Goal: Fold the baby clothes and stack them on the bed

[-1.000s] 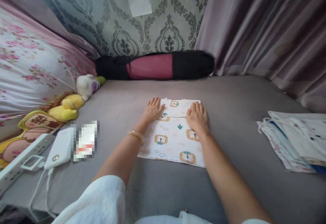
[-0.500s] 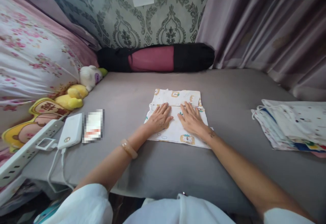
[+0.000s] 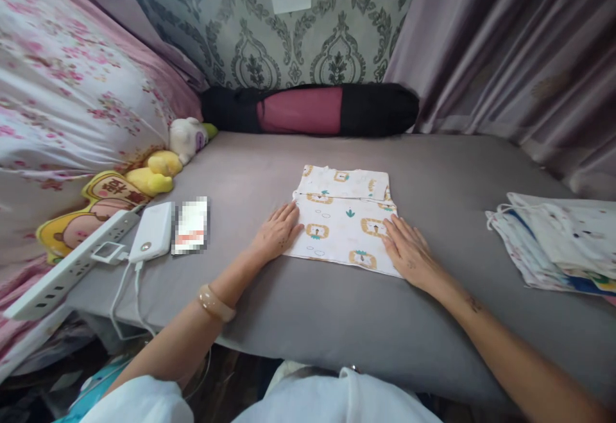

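Note:
A white cloth [image 3: 337, 224] printed with orange lion faces and green leaves lies flat in front of me, its far part folded over in a band. Whether it is a garment I cannot tell. My left hand [image 3: 278, 233] rests palm down at its left edge, fingers stretched out and the fingertips touching the fabric. On the opposite edge lies my right hand [image 3: 409, 250], also flat, with its fingers extended over the border. Neither hand grips anything.
A stack of folded cloths [image 3: 563, 243] is at the right. To the left are a power strip [image 3: 72, 266], a white power bank [image 3: 153, 232] with cables, and plush toys [image 3: 149, 179]. A black and red long bag [image 3: 301, 110] lies along the wall.
My hands have slid apart from the middle of the cloth to its left and right edges, uncovering the print. The view has shifted slightly left.

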Demonstrator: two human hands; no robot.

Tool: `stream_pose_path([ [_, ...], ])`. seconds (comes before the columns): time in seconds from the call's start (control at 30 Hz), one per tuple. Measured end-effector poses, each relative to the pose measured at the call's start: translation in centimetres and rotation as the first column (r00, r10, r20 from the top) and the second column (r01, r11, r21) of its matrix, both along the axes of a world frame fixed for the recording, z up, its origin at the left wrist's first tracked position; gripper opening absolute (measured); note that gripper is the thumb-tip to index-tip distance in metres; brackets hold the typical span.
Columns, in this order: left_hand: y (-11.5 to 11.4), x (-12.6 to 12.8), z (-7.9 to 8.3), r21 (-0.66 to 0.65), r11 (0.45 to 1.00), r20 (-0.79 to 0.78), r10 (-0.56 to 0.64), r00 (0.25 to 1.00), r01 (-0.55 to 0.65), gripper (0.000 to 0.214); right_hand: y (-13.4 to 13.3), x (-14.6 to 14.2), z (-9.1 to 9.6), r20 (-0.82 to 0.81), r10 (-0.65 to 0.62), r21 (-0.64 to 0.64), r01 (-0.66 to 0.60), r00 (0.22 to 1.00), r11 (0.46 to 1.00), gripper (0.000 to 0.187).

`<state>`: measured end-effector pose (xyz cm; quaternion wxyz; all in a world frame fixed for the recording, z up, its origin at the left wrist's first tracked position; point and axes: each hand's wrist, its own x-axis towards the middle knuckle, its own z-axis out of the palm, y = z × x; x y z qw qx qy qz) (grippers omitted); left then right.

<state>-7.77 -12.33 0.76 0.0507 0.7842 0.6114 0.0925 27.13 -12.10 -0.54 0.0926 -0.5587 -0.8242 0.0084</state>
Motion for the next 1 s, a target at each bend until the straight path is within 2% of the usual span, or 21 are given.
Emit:
stream_pose_path([
  [0.13,-1.6,-0.8,-0.2,0.139,0.989,0.097,0.033,0.995,-0.047,0.044,-1.9,0.6,1.1,-0.029,-0.104,0.076,0.106,0.994,0.991,0.048],
  [0.23,-3.1,-1.3,-0.3,0.133,0.988,0.231,0.044,0.972,-0.076,0.044,-3.5,1.1,2.4,-0.003,-0.222,0.087,0.221,0.975,0.971,0.035],
  [0.3,-4.0,-1.3,0.2,0.058,0.992,0.299,0.092,0.950,-0.115,0.046,-4.3,1.4,2.9,-0.017,-0.252,0.064,0.252,0.968,0.966,0.027],
  [0.37,-4.7,-1.1,1.0,-0.068,0.982,0.324,0.189,0.927,-0.176,0.047,-5.0,1.6,3.1,-0.065,-0.256,0.025,0.258,0.964,0.966,0.022],
  [0.47,-5.2,-0.6,2.4,-0.254,0.933,0.320,0.330,0.888,-0.255,0.050,-5.7,1.6,3.1,-0.149,-0.231,-0.027,0.229,0.962,0.973,0.018],
  [0.57,-5.4,-0.4,3.5,-0.358,0.907,0.422,0.370,0.828,-0.223,0.059,-5.9,1.3,3.1,-0.227,-0.211,-0.077,0.198,0.951,0.977,0.015],
  [0.67,-5.5,-0.2,4.0,-0.404,0.903,0.612,0.383,0.692,-0.143,0.069,-5.9,0.8,3.5,-0.289,-0.253,-0.146,0.218,0.923,0.965,0.014],
  [0.77,-5.7,0.0,4.3,-0.441,0.887,0.701,0.438,0.563,-0.141,0.062,-5.7,0.4,4.1,-0.378,-0.379,-0.268,0.292,0.845,0.918,0.016],
  [0.87,-5.7,0.1,4.5,-0.456,0.875,0.721,0.471,0.508,-0.164,0.057,-5.6,0.3,4.6,-0.571,-0.438,-0.440,0.192,0.695,0.877,0.026],
  [0.93,-5.9,0.0,4.6,-0.429,0.890,0.718,0.439,0.540,-0.152,0.058,-5.6,0.3,4.9,-0.669,-0.433,-0.481,0.091,0.604,0.872,0.038],
  [1.0,-6.1,-0.2,4.6,-0.352,0.928,0.679,0.342,0.650,-0.121,0.058,-5.7,0.6,5.0,-0.700,-0.426,-0.483,0.060,0.572,0.874,0.044],
])
